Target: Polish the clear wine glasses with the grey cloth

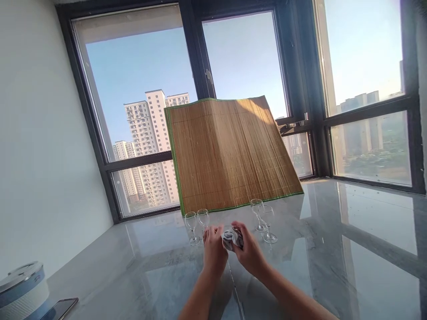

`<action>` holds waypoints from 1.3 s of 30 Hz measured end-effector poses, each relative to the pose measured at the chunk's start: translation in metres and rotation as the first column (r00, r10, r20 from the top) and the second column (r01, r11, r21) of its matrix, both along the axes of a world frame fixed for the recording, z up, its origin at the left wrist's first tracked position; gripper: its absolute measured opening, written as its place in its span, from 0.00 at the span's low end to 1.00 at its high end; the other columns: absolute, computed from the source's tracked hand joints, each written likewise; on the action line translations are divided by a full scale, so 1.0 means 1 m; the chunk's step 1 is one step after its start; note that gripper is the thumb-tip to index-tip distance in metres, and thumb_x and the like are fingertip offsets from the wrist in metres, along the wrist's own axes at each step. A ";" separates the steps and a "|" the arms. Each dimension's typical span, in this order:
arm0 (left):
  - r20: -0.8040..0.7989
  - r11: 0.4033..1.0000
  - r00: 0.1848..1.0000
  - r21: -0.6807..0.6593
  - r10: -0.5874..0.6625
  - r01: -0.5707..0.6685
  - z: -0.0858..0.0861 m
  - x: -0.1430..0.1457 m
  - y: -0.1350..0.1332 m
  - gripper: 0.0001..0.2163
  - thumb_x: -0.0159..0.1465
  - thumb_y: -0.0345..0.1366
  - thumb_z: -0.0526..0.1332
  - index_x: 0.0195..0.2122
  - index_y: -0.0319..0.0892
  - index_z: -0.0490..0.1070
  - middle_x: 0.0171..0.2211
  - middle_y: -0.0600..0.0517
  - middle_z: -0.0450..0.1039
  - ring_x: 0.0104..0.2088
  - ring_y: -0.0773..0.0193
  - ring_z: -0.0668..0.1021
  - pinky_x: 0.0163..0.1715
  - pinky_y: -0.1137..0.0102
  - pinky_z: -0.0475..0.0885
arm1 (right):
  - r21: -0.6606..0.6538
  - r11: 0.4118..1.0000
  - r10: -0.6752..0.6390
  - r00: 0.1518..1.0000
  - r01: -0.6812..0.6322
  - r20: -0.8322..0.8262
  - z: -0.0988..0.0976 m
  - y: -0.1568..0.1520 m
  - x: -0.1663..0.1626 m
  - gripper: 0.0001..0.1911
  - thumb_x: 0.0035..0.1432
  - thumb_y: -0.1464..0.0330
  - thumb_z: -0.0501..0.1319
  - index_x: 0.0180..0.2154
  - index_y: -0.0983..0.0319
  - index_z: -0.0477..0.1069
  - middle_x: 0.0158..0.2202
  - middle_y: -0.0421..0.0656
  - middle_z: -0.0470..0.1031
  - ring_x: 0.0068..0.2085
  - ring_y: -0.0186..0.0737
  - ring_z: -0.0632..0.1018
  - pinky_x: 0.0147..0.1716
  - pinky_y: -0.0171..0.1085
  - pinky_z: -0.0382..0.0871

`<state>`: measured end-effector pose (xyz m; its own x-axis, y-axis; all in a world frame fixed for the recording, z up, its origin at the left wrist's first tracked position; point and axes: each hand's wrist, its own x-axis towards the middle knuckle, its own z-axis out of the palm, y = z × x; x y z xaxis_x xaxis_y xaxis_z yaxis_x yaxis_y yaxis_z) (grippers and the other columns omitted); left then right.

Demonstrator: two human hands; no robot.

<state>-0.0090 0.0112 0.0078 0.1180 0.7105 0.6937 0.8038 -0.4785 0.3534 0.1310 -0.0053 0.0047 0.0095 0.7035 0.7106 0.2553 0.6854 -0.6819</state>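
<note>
My left hand [214,244] and my right hand [246,246] meet low over the table, fingers curled in. Between them is a crumpled white and grey cloth [232,238], gripped by my right hand. My left fingers close around what seems a small clear glass at the cloth, mostly hidden by hands and fabric. Just left of my left hand stand two small stemmed glasses, one in full view [191,224] and one partly behind my fingers [202,218]. Beyond my right hand are two more upright stemmed glasses, the nearer [268,224] overlapping the farther [256,213].
A brown bamboo mat [230,155] with green edging leans against the dark-framed windows behind the glasses. At the lower left are a blue and white lidded cup [25,291] and a phone [63,307]. The glossy grey tabletop [160,275] has a seam near my wrists.
</note>
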 end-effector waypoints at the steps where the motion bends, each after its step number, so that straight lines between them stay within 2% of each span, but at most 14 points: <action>1: -0.037 0.999 0.998 -0.013 -0.045 0.044 -0.003 0.000 0.001 0.23 0.51 0.19 0.53 0.44 0.47 0.73 0.38 0.49 0.69 0.43 0.55 0.71 0.57 0.57 0.57 | 0.003 1.000 -0.026 1.000 0.026 -0.005 0.000 0.003 0.003 0.24 0.50 0.74 0.56 0.50 0.55 0.63 0.47 0.45 0.75 0.47 0.46 0.76 0.49 0.43 0.67; 3: -0.068 0.992 0.990 -0.031 -0.121 0.119 -0.007 0.000 0.001 0.24 0.47 0.18 0.54 0.42 0.48 0.73 0.37 0.50 0.69 0.42 0.56 0.71 0.57 0.58 0.58 | 0.015 0.994 -0.104 0.994 0.104 -0.015 0.002 0.009 0.009 0.23 0.51 0.74 0.55 0.50 0.55 0.62 0.49 0.46 0.75 0.49 0.47 0.75 0.50 0.44 0.66; 5: -0.051 0.988 0.987 -0.035 -0.153 0.151 -0.009 0.000 0.000 0.27 0.46 0.17 0.54 0.44 0.48 0.72 0.38 0.51 0.69 0.42 0.56 0.71 0.58 0.58 0.57 | 0.037 0.977 -0.210 0.978 0.210 -0.007 0.003 0.016 0.017 0.21 0.53 0.74 0.54 0.50 0.56 0.62 0.50 0.47 0.74 0.50 0.47 0.75 0.50 0.45 0.66; 8: 0.000 0.989 0.990 -0.032 -0.144 0.144 -0.007 0.000 -0.001 0.30 0.47 0.18 0.54 0.51 0.49 0.70 0.41 0.50 0.70 0.45 0.56 0.71 0.59 0.57 0.54 | 0.048 0.937 -0.346 0.938 0.345 0.008 0.004 0.022 0.025 0.19 0.57 0.72 0.52 0.51 0.58 0.60 0.51 0.50 0.73 0.49 0.48 0.75 0.49 0.45 0.66; 11: 0.058 0.991 0.990 -0.032 -0.130 0.132 -0.002 0.000 -0.001 0.28 0.51 0.22 0.56 0.53 0.48 0.69 0.43 0.49 0.70 0.47 0.55 0.71 0.59 0.57 0.55 | 0.025 0.918 -0.395 0.919 0.395 0.004 0.003 0.025 0.029 0.18 0.57 0.71 0.51 0.51 0.59 0.59 0.49 0.51 0.73 0.47 0.48 0.75 0.46 0.45 0.67; 14: 0.109 0.994 0.989 -0.032 -0.105 0.109 0.000 -0.001 0.000 0.27 0.54 0.25 0.56 0.56 0.48 0.66 0.45 0.49 0.70 0.47 0.55 0.71 0.55 0.58 0.61 | -0.037 0.940 -0.339 0.941 0.338 -0.019 0.002 0.023 0.027 0.20 0.56 0.68 0.54 0.51 0.60 0.59 0.42 0.48 0.74 0.40 0.45 0.76 0.41 0.43 0.69; 18: 0.102 0.992 0.992 -0.095 -0.079 0.089 0.000 -0.002 0.002 0.28 0.54 0.26 0.56 0.58 0.47 0.65 0.44 0.49 0.70 0.45 0.58 0.72 0.50 0.62 0.65 | -0.141 0.981 -0.161 0.970 0.136 -0.182 0.001 0.026 0.022 0.22 0.53 0.64 0.60 0.49 0.60 0.59 0.33 0.42 0.74 0.31 0.41 0.74 0.33 0.39 0.69; 21: 0.120 0.992 0.992 -0.115 -0.031 0.045 0.001 -0.004 0.003 0.28 0.54 0.26 0.56 0.58 0.46 0.65 0.45 0.49 0.70 0.45 0.58 0.73 0.49 0.64 0.65 | -0.218 0.976 -0.054 0.942 -0.021 -0.333 0.000 0.029 0.020 0.24 0.49 0.62 0.64 0.46 0.60 0.59 0.29 0.39 0.73 0.29 0.40 0.73 0.28 0.37 0.69; 24: 0.132 0.989 0.990 -0.147 0.053 -0.033 0.003 -0.006 0.003 0.28 0.55 0.28 0.57 0.59 0.44 0.64 0.47 0.48 0.71 0.46 0.58 0.74 0.47 0.67 0.66 | -0.234 0.966 0.007 0.919 -0.109 -0.395 0.001 0.027 0.017 0.25 0.47 0.62 0.66 0.45 0.59 0.59 0.28 0.37 0.73 0.29 0.40 0.74 0.28 0.37 0.69; 28: 0.052 0.977 0.993 -0.192 0.109 -0.097 0.004 -0.009 0.001 0.27 0.57 0.29 0.58 0.59 0.44 0.64 0.49 0.48 0.71 0.48 0.57 0.73 0.47 0.67 0.66 | -0.120 0.990 0.022 0.925 -0.073 -0.380 0.003 0.022 0.013 0.26 0.50 0.61 0.66 0.48 0.58 0.59 0.30 0.37 0.73 0.31 0.38 0.74 0.32 0.38 0.70; 33: -0.104 0.974 0.976 -0.102 0.190 -0.201 0.003 -0.010 0.000 0.27 0.55 0.24 0.57 0.57 0.47 0.67 0.45 0.49 0.72 0.48 0.56 0.73 0.51 0.63 0.63 | -0.087 0.995 -0.083 0.910 0.052 -0.406 0.002 0.025 0.015 0.24 0.53 0.58 0.65 0.47 0.57 0.60 0.33 0.37 0.72 0.31 0.37 0.73 0.32 0.37 0.71; 35: -0.136 0.977 0.974 -0.085 0.182 -0.195 0.003 -0.009 -0.001 0.27 0.54 0.22 0.57 0.56 0.47 0.68 0.44 0.50 0.72 0.47 0.57 0.73 0.53 0.63 0.62 | -0.107 0.992 -0.109 0.902 0.071 -0.417 -0.001 0.029 0.017 0.24 0.53 0.58 0.65 0.48 0.57 0.59 0.32 0.37 0.71 0.31 0.37 0.73 0.31 0.37 0.71; 39: -0.189 0.994 0.978 -0.042 0.093 -0.103 0.004 -0.004 -0.004 0.28 0.54 0.22 0.59 0.56 0.49 0.68 0.43 0.52 0.71 0.47 0.57 0.72 0.54 0.62 0.62 | -0.181 0.983 -0.074 0.925 0.006 -0.372 -0.006 0.035 0.017 0.24 0.48 0.58 0.66 0.44 0.58 0.61 0.29 0.37 0.72 0.29 0.38 0.73 0.29 0.37 0.69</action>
<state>-0.0133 0.0075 0.0118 0.1697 0.7589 0.6287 0.9000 -0.3793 0.2150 0.1482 0.0293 -0.0014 0.2824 0.8085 0.5163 -0.0179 0.5425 -0.8399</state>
